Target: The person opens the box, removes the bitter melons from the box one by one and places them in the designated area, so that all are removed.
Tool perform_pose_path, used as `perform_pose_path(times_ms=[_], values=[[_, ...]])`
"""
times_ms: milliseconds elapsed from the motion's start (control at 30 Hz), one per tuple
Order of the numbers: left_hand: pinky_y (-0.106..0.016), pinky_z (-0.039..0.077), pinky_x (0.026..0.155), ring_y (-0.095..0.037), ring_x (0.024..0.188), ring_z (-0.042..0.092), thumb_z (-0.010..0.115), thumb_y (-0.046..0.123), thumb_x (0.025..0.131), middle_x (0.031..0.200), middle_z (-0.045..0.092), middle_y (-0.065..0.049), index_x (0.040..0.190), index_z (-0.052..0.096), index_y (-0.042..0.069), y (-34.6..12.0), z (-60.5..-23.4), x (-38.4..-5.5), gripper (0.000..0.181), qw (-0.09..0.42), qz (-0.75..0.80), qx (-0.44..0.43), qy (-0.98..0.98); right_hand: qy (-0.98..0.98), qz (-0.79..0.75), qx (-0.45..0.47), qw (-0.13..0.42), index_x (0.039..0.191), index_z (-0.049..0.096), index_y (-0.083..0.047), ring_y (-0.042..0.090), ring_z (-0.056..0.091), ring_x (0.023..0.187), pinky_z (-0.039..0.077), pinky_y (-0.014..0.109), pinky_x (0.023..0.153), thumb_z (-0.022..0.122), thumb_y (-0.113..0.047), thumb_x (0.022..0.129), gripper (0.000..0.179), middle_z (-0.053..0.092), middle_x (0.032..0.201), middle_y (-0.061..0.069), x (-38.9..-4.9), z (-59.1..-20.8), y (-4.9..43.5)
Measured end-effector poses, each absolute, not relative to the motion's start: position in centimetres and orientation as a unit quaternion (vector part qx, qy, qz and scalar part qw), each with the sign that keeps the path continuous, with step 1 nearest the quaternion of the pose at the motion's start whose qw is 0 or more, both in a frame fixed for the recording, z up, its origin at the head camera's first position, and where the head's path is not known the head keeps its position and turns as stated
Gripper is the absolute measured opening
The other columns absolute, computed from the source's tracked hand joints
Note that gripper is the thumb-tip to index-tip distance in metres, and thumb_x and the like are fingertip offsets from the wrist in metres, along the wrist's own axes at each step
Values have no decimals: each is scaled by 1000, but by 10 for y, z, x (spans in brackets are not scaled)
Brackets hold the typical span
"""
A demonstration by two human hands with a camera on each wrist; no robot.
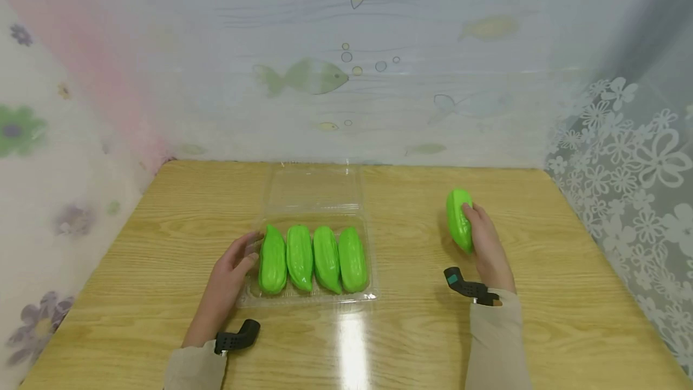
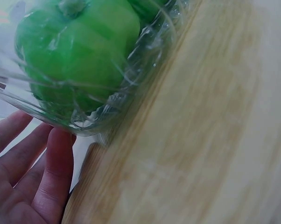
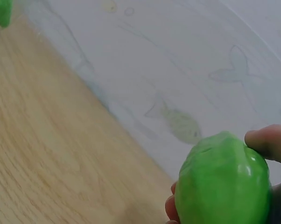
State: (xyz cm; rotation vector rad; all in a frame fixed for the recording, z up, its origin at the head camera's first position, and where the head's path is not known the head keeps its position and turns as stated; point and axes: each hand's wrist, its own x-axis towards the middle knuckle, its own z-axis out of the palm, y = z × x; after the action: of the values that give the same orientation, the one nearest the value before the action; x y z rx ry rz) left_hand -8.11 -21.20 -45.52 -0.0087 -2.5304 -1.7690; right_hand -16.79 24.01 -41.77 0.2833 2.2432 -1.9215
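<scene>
On the table, a clear plastic clamshell box [image 1: 308, 301] stands with its lid [image 1: 311, 188] folded back. Several glossy green ridged toy vegetables [image 1: 299, 257] lie side by side in it, some with pointed tips. My left hand [image 1: 234, 269] is at the box's left side, its extended fingers and thumb touching the wall, as the left wrist view also shows. To the right of the box, my right hand [image 1: 487, 245] grips another green toy vegetable [image 1: 458, 220], thumb on one side and fingers round the other. That vegetable's rounded end [image 3: 224, 182] faces the right wrist camera.
The wood-grain table [image 1: 411, 330] meets a fish-patterned curtain [image 1: 303, 119] at the back. Flower-patterned sheets hang at the left [image 1: 70, 167] and right [image 1: 639, 155]. A black camera mount sits on each wrist, below the beige sleeves' [image 1: 495, 342] cuffs.
</scene>
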Motion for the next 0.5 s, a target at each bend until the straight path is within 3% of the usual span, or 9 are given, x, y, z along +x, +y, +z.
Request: perform_pose_path(times_ms=[200, 500], values=[[-18, 37, 88, -17, 123, 36, 44, 28, 95, 134, 41, 4, 134, 39, 19, -212, -455, -82, 40, 27, -578, -9, -816, 743, -657, 92, 82, 143, 11, -14, 17, 36, 103, 33, 33, 86, 33, -54, 91, 70, 32, 121, 5, -166, -416, 243], [-19, 35, 90, -16, 124, 34, 44, 28, 95, 135, 41, 3, 134, 38, 18, -212, -455, -82, 41, 26, -576, -8, -817, 758, -636, 128, 68, 145, 6, -17, 24, 27, 118, 26, 42, 94, 32, -48, 93, 66, 21, 140, 11, -166, -416, 245]])
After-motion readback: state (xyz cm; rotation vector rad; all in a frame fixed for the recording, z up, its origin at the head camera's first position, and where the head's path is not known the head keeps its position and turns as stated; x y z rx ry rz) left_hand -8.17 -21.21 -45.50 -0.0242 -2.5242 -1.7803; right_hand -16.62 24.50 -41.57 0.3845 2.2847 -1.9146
